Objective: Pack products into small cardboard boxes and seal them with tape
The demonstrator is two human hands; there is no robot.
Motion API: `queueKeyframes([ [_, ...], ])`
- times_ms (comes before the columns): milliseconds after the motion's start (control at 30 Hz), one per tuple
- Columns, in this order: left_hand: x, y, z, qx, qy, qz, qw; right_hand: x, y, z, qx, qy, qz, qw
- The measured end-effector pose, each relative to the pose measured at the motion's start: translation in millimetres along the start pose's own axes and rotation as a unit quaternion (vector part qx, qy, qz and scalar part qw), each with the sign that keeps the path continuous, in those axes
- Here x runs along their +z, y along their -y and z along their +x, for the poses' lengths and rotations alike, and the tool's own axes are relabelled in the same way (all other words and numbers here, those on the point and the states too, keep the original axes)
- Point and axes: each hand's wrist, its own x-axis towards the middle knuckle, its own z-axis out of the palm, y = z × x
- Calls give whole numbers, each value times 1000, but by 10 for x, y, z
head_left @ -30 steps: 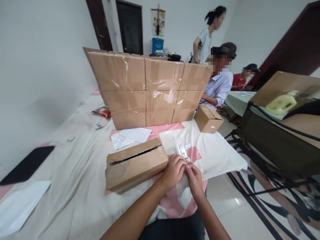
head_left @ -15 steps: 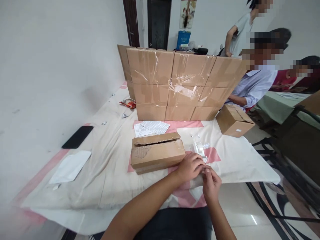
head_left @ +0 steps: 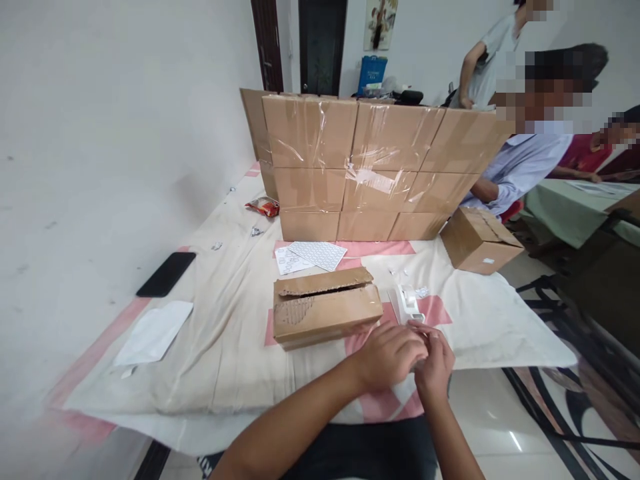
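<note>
A: What's nearest on your feed?

B: From my remote seat, the front edge of the tablecloth (head_left: 215, 377), hanging over the person's lap. The left hand (head_left: 393, 353) and right hand (head_left: 436, 363) meet just inside that edge, fingers curled together.

A: And the grip?

B: Both sets of fingers are bent inward, but they hide whatever is between them. I can't tell whether either hand is holding something.

A: Where's the tape dispenser (head_left: 409, 305)?

B: Right beyond the knuckles, its near end close up against the fingers. I can't make out contact. The long cardboard box (head_left: 327, 313) lies just left of it, a narrow strip of cloth between, its torn top flap leaving a dark slit.

A: Room to the left?

B: Plenty! A broad, wrinkled stretch of cloth runs from the box to the white packet (head_left: 154, 333), with the black phone (head_left: 166, 275) beyond, near the wall-side edge.

A: Farther out?

B: Two patterned sheets (head_left: 317, 256) overlap behind the long box. Over on the right, a smaller carton (head_left: 483, 243) sits near the table's side edge. Then the taped box stack (head_left: 370, 170) walls off the middle, and a person in a pale shirt (head_left: 533, 167) sits past its right end.
</note>
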Motion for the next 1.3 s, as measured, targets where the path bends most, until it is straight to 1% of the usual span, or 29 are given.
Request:
queueKeyframes([
  [33,-128,-90,-70,-1,-37,11,999,12,45,-10,-14,8,-4,1000],
  [67,-280,-176,-142,-5,-84,17,996,39,94,-19,-36,21,-12,999],
  [100,-456,-251,-211,-12,-117,15,993,86,148,-25,-64,40,-22,997],
  [133,-651,-310,-267,-19,-135,10,991,158,208,-24,-96,68,-31,993],
  [167,-860,-352,-306,-36,-137,9,990,257,271,-13,-127,103,-35,986],
  [267,-1493,-369,-300,-102,-132,44,985,673,442,72,-195,216,-19,957],
  [333,-1842,-316,-220,-180,-112,66,975,962,491,143,-216,261,10,941],
  [400,-2086,-248,-119,-258,-67,55,962,1172,470,194,-209,279,49,936],
  [467,-2214,-183,-15,-313,-19,27,949,1275,403,214,-192,281,78,937],
  [533,-2237,-115,92,-342,17,5,940,1290,323,211,-181,281,86,939],
  [600,-2180,-29,204,-356,40,-16,934,1262,253,199,-179,282,84,939],
  [767,-1902,287,483,-351,79,-103,927,1228,139,195,-187,276,79,940],
  [900,-1704,528,637,-349,104,-130,922,1253,60,231,-203,286,86,933],
  [1000,-1589,619,687,-365,101,-126,917,1257,8,248,-202,277,85,936],
  [1100,-1513,628,687,-389,86,-97,912,1256,-15,252,-199,276,87,936],
  [1200,-1478,599,665,-405,72,-76,908,1259,-8,250,-206,285,101,931],
  [1300,-1475,588,658,-416,54,-78,904,1265,3,248,-212,285,99,930],
])
